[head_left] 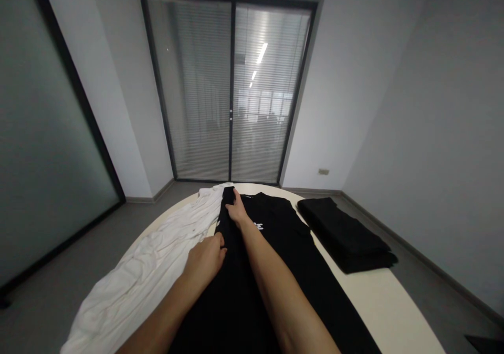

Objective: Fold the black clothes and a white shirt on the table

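Curled almost into a fist, the person's left hand (207, 255) grips the left side of a black T-shirt (283, 228), fingers drawn in on the cloth. Farther up, near the shoulder, the right hand (237, 210) touches the same shirt, thumb and forefinger somewhat apart; from where I stand I can't tell how firmly the fabric is pinched. That shirt lies lengthwise along the middle of a pale, round-ended table (388, 299), white lettering (258, 226) on its chest. Just left of it stretches a rumpled white garment (134, 270); to the right sits a folded black garment (342, 230). Beyond the table's far end, blinds (200, 91) hang across dark-framed glass panels.
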`<action>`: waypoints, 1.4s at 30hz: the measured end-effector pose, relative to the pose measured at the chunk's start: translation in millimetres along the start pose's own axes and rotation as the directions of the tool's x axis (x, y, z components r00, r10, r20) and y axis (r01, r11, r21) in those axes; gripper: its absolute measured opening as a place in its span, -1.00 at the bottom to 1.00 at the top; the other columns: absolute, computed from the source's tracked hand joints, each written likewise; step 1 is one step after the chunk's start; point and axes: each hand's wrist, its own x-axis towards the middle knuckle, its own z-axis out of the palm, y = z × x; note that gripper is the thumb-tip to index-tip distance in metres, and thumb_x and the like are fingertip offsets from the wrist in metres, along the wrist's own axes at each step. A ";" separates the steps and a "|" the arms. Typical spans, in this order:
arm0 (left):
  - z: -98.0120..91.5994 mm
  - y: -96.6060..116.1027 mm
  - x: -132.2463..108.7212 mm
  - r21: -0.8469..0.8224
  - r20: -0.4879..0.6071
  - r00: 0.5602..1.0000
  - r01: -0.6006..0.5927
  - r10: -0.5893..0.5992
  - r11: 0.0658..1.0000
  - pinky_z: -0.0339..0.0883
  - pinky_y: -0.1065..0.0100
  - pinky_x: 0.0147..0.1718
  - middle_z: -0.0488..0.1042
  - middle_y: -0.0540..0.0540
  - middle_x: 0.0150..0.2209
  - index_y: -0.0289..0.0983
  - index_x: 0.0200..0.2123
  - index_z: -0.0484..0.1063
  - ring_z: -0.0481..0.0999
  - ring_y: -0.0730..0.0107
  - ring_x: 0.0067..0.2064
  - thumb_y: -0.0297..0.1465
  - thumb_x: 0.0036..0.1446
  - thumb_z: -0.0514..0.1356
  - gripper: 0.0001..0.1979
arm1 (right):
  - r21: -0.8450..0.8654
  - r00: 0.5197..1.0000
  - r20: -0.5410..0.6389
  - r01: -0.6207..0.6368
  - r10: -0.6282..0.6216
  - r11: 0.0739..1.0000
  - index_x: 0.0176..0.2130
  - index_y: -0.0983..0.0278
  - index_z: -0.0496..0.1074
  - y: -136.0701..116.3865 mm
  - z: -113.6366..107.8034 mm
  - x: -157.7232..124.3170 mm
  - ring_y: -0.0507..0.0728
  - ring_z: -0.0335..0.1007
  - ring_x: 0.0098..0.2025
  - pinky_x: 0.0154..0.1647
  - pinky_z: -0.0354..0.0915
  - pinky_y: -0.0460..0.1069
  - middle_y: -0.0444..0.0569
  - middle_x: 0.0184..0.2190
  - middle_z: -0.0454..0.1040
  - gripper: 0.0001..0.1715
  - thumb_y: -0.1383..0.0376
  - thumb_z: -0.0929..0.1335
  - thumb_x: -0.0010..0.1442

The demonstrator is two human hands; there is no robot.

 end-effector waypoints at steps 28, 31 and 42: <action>24.5 5.8 0.1 -0.176 0.105 0.970 -0.200 0.221 0.964 0.21 0.39 -0.35 0.58 -0.01 -0.35 -0.17 -0.26 0.42 0.58 0.30 -0.26 -0.30 0.28 0.13 -0.88 | -0.427 0.998 0.039 0.057 -0.044 0.903 0.18 0.32 0.37 3.1 -33.9 -2.0 0.23 -0.08 0.43 0.39 -0.07 0.21 0.19 0.30 0.22 -0.34 0.41 0.37 0.07; 27.7 5.5 4.1 -0.136 0.072 0.984 -0.151 0.162 0.979 0.27 0.36 -0.30 0.59 -0.07 -0.30 -0.19 -0.10 0.41 0.59 0.26 -0.23 -0.36 0.35 0.03 -0.81 | -0.482 0.995 0.056 0.097 -0.080 0.871 0.14 0.25 0.39 -2.2 -37.4 4.7 0.20 0.02 0.39 0.39 -0.11 0.22 0.08 0.22 0.35 -0.45 0.41 0.34 0.15; 58.8 1.7 7.6 0.070 -0.195 0.944 -0.258 0.267 0.964 0.01 -0.04 0.30 0.03 -0.25 0.42 -0.23 0.33 0.18 -0.02 -0.02 0.42 -0.33 0.28 0.06 -0.44 | -0.554 0.991 0.097 0.128 -0.088 0.823 0.20 0.31 0.36 -10.4 -35.4 44.6 0.17 0.33 0.20 0.26 0.15 0.07 0.11 0.13 0.46 -0.52 0.36 0.25 0.31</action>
